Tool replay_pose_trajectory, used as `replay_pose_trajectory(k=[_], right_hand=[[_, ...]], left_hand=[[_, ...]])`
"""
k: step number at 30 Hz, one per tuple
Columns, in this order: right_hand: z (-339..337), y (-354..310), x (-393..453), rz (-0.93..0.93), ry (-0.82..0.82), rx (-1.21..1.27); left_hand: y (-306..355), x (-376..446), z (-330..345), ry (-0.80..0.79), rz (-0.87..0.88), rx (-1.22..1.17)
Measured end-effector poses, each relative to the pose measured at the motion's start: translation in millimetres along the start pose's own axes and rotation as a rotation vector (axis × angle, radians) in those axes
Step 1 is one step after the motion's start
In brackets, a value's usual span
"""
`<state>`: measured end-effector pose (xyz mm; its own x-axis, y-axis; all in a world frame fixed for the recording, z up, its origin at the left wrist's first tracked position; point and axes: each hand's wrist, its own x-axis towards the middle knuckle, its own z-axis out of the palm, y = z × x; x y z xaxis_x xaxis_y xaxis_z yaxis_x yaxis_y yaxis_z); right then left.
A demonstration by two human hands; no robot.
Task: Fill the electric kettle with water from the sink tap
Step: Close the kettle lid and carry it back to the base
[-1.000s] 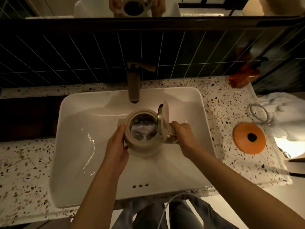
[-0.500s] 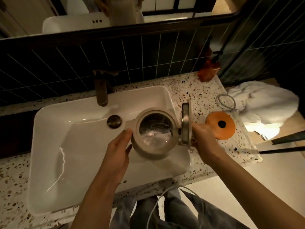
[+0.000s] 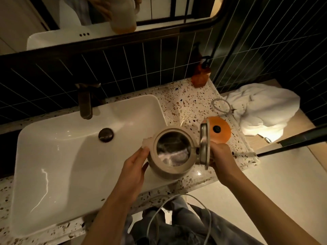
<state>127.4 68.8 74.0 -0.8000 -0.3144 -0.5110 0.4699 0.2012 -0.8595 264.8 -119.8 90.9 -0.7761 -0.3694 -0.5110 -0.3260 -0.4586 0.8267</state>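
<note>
Both arms outstretched; left hand (image 3: 134, 167) flat-fingered, right hand (image 3: 221, 161) seemingly curled tight.

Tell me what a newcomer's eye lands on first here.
The cream kettle, lid open and water glinting inside, is held between left hand and right hand over the right edge of the white sink. Beyond it, an orange base disc lies on the speckled counter.

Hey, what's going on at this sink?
A person holds a beige electric kettle at the right edge of the sink, clear of the tap. The right hand grips its handle; the left hand rests flat against its side. The lid stands open and some water shows inside. An orange base sits on the counter to the right.
</note>
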Motion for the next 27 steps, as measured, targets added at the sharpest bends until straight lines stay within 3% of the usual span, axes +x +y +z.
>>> replay_pose_trajectory(k=[20, 22, 24, 27], right_hand=[[-19, 6, -2, -0.041, -0.032, -0.027], [-17, 6, -1, -0.042, -0.022, -0.037], [-16, 5, -1, -0.037, -0.006, -0.061], [-15, 2, -4, -0.037, 0.006, -0.106]], left_hand=[[0, -6, 16, 0.055, -0.023, 0.223], [5, -5, 20, 0.138, 0.048, 0.387], [11, -6, 29, 0.212, 0.243, 0.599], [24, -11, 55, 0.138, 0.485, 0.760]])
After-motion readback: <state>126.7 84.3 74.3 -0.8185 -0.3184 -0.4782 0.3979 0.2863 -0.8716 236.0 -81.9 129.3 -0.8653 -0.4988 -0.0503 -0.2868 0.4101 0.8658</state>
